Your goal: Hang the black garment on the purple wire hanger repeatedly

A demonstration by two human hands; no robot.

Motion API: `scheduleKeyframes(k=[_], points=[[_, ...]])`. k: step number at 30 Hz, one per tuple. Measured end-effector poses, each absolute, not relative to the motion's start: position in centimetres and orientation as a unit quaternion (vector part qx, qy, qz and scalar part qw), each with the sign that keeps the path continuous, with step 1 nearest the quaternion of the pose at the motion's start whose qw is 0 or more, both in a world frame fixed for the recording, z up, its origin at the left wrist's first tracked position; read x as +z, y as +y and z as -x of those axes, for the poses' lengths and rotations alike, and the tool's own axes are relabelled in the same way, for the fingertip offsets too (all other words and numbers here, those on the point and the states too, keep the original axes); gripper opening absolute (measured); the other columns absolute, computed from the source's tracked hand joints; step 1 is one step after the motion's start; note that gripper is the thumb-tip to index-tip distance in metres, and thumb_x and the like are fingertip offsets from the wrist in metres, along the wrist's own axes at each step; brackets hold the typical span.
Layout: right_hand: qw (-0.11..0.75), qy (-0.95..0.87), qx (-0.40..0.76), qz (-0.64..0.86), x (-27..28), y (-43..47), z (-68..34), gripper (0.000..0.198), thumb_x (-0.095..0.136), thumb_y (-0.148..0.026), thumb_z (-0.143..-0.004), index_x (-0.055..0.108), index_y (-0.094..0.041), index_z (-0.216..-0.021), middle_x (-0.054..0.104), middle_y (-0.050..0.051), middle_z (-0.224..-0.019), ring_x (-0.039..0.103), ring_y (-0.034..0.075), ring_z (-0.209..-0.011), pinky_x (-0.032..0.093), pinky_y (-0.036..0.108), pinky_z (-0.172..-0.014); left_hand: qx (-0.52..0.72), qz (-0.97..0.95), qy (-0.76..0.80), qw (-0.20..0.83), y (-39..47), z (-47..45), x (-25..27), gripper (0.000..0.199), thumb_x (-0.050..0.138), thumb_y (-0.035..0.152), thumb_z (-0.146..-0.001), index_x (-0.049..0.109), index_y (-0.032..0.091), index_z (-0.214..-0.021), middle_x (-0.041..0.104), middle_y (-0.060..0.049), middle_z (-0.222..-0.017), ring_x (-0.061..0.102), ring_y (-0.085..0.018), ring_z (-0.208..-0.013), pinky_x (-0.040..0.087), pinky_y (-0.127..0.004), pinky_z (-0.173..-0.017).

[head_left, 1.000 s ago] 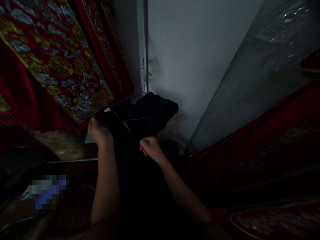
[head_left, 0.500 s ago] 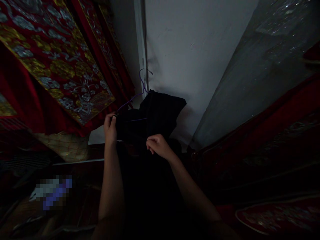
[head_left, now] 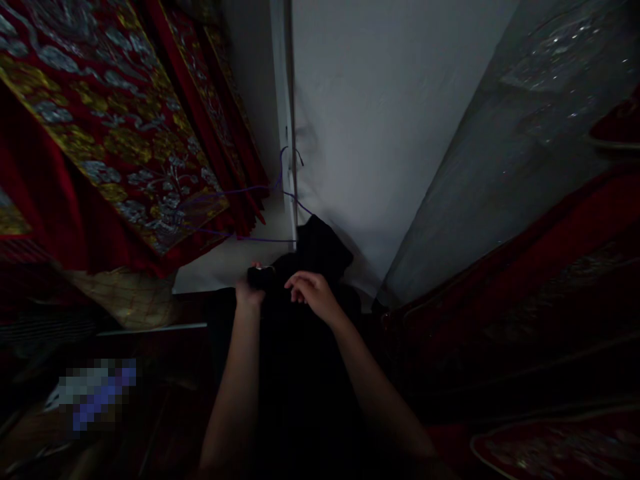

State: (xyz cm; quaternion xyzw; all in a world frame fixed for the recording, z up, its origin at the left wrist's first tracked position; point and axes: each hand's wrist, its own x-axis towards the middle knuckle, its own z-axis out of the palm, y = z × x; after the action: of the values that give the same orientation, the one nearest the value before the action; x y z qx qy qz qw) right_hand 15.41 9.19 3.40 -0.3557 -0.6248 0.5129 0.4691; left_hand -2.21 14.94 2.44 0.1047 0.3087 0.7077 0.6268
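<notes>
A black garment hangs partly on a purple wire hanger in front of the pale wall. The right end of the hanger is inside the cloth, while its left end sticks out bare. My left hand is closed around a bunched edge of the garment, below the hanger's bare end. Over the lower part of the garment, my right hand has its fingers curled against the cloth. The dark cloth hides the exact grip of its fingertips.
Red embroidered cloth hangs at the left, close to the hanger. A narrow pale post runs down the wall. Clear plastic covering and red fabric stand at the right. A blurred-out patch lies lower left.
My left hand has moved right and down with the garment's edge, baring the hanger's left side. The garment has slid lower on the right side. My right hand has barely moved.
</notes>
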Motion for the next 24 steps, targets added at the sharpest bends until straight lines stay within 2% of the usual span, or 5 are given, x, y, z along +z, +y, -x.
scheduleKeyframes(k=[3, 9, 14, 20, 24], points=[[0.519, -0.596, 0.472, 0.391, 2.2, 10.3, -15.8, 0.025, 0.06, -0.041, -0.085, 0.067, -0.019, -0.094, 0.068, 0.002, -0.08, 0.064, 0.016, -0.075, 0.049, 0.028, -0.072, 0.711, -0.181, 0.299, 0.61, 13.7, -1.1, 3.2, 0.016, 0.061, 0.02, -0.094, 0.065, 0.016, -0.079, 0.068, -0.002, -0.082, 0.067, -0.014, -0.079, 0.052, -0.026, -0.079], [0.56, -0.591, 0.476, 0.332, 1.7, 10.6, -15.7, 0.043, 0.076, -0.037, -0.07, 0.061, -0.021, -0.107, 0.068, 0.004, -0.103, 0.064, 0.021, -0.098, 0.05, 0.034, -0.091, 0.683, -0.446, 0.267, 0.513, 10.8, -5.5, 7.3, 0.013, 0.081, 0.028, -0.08, 0.073, 0.018, -0.083, 0.072, -0.002, -0.086, 0.065, -0.015, -0.086, 0.048, -0.023, -0.081], [0.503, -0.599, 0.484, 0.392, 4.8, 12.0, -16.4, 0.021, 0.071, -0.035, -0.068, 0.065, -0.017, -0.077, 0.063, -0.001, -0.073, 0.058, 0.016, -0.07, 0.046, 0.028, -0.065, 0.655, -0.6, 0.282, 0.363, 11.5, -4.9, 9.0, 0.02, 0.074, 0.039, -0.087, 0.072, 0.019, -0.09, 0.066, -0.001, -0.08, 0.06, -0.015, -0.077, 0.046, -0.025, -0.073], [0.494, -0.599, 0.508, 0.372, 9.0, 13.7, -18.0, 0.017, 0.066, -0.031, -0.062, 0.061, -0.017, -0.071, 0.057, -0.004, -0.066, 0.051, 0.011, -0.063, 0.041, 0.023, -0.06, 0.577, -0.623, 0.25, 0.466, 12.8, -1.8, 7.7, 0.041, 0.077, 0.041, -0.083, 0.063, 0.023, -0.117, 0.065, -0.006, -0.11, 0.061, -0.022, -0.108, 0.046, -0.029, -0.097], [0.495, -0.584, 0.529, 0.365, 10.3, 14.3, -19.4, 0.016, 0.058, -0.026, -0.058, 0.053, -0.02, -0.072, 0.056, -0.004, -0.065, 0.054, 0.013, -0.061, 0.046, 0.025, -0.06, 0.368, -0.714, 0.319, 0.503, 12.6, -0.3, 5.2, 0.036, 0.068, 0.047, -0.086, 0.069, 0.02, -0.111, 0.072, -0.007, -0.101, 0.066, -0.025, -0.095, 0.053, -0.033, -0.084]])
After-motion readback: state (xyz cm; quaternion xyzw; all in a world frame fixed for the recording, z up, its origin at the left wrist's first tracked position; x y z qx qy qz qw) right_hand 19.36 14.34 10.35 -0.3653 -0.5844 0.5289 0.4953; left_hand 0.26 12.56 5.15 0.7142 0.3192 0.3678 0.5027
